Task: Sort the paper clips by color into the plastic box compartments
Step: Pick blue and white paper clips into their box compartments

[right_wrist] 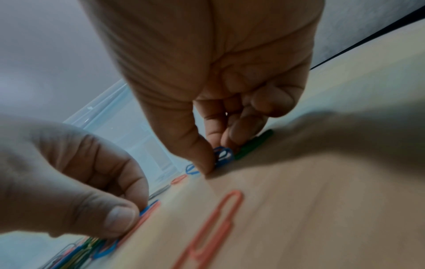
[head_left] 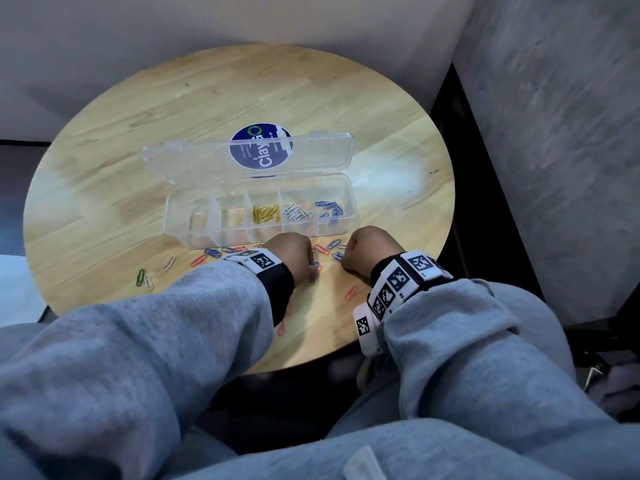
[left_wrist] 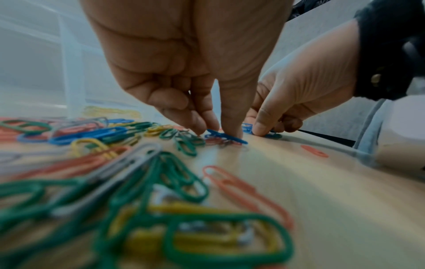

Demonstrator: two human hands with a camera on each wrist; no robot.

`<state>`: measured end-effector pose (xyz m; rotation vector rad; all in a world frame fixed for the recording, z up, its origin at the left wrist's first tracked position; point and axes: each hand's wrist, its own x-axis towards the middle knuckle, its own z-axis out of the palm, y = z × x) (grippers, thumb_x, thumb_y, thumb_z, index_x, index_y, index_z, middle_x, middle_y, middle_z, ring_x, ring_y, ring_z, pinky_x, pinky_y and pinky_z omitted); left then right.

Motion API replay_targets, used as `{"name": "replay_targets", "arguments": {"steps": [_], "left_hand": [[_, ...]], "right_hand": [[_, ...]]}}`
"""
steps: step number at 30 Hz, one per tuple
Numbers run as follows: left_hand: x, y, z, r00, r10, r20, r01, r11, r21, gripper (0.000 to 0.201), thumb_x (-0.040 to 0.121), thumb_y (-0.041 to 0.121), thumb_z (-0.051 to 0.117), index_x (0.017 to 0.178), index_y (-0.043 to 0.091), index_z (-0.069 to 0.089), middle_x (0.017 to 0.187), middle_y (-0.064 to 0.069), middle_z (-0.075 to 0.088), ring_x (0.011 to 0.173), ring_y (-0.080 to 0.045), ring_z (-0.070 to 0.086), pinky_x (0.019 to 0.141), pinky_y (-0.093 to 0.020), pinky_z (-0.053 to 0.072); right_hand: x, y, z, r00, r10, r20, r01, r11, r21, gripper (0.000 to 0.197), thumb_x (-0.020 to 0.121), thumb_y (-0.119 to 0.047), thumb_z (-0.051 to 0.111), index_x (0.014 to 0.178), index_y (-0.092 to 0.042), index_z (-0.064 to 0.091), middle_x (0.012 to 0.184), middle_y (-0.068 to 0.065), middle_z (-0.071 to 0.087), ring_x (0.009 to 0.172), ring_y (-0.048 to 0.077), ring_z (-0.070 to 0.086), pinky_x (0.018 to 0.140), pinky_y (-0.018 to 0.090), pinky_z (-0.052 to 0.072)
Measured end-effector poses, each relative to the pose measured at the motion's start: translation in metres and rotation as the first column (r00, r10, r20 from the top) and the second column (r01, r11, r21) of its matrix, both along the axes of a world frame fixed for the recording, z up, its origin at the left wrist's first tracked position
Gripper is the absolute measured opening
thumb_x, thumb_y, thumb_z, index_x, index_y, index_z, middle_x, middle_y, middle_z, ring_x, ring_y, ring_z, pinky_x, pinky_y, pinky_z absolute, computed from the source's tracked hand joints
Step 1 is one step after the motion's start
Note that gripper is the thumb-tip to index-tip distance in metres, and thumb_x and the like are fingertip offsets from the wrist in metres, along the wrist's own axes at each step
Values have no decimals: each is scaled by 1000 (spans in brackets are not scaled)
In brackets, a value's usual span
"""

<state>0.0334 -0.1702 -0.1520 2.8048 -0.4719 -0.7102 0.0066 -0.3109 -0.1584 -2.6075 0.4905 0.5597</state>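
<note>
Likely office or break corner: round wooden table (head_left: 138, 140), plain wall (head_left: 554, 133), branded sticker (head_left: 260, 146).

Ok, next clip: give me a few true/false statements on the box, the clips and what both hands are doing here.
1. The box lid is open. True.
2. Yellow clips sit in the same compartment as the blue clips. False: separate compartments, with white clips between them.
3. The right hand pinches a blue clip on the table. True.
4. The left hand is inside the box. False: its fingertips are down among loose clips on the table.
5. All green clips are sorted. False: a green clip lies on the table.
</note>
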Motion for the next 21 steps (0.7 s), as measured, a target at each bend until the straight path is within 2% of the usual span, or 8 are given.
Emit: {"name": "replay_targets", "arguments": {"steps": [4,7,10,13,16,18,21], "left_hand": [[0,6,-1,999,-19,-25,19,999,-30,38,77,38,72,105,16,61,111,-3,63,104,-22,56,75,-25,37],[0,8,0,995,-97,-31,97,995,17,42,75,34,75,111,16,60,113,-4,61,105,-23,56,76,-25,39],[2,7,1,988,-155,-13,156,987,39,33,79,30,71,107,15,62,113,-5,62,105,-24,56,76,-26,39],[3,4,2,987,-159,-15,159,987,32,25,83,30,67,102,14,64,111,-5,63,103,-22,56,71,-24,34],[5,1,2,985,-170,-27,171,984,56,23,85,29,65,102,14,65,112,-6,64,105,-23,57,73,-23,35],[5,2,3,984,-174,-32,176,981,79,23,85,28,65,103,14,65,112,-6,64,105,-23,57,72,-23,35],[5,5,5,985,-164,-53,168,981,92,21,85,28,65,101,15,65,109,-5,64,100,-23,57,68,-23,34]], "right_hand": [[0,-2,2,1000,-18,-16,19,998,64,18,81,-15,57,90,-3,67,92,13,67,81,24,57,72,27,47],[1,-8,7,991,-127,-29,130,954,270,5,74,-7,60,72,-8,64,73,13,63,67,22,55,64,28,47],[2,-16,16,980,-192,-48,194,891,411,12,75,-4,65,65,-8,59,71,14,65,60,23,57,58,29,49],[-3,-18,20,979,-191,-65,201,885,420,19,77,-3,63,63,-11,53,71,13,64,55,23,52,47,22,38],[-7,-18,21,980,-165,-107,196,878,437,21,80,-1,57,63,-10,50,71,13,60,46,19,42,38,16,32],[-6,-19,21,977,-178,-121,215,847,486,23,82,2,55,64,-10,50,67,12,56,45,17,42,39,15,34],[-2,-19,16,964,-216,-154,265,751,605,18,83,8,54,76,-9,55,62,12,54,50,19,48,46,22,42]]}}
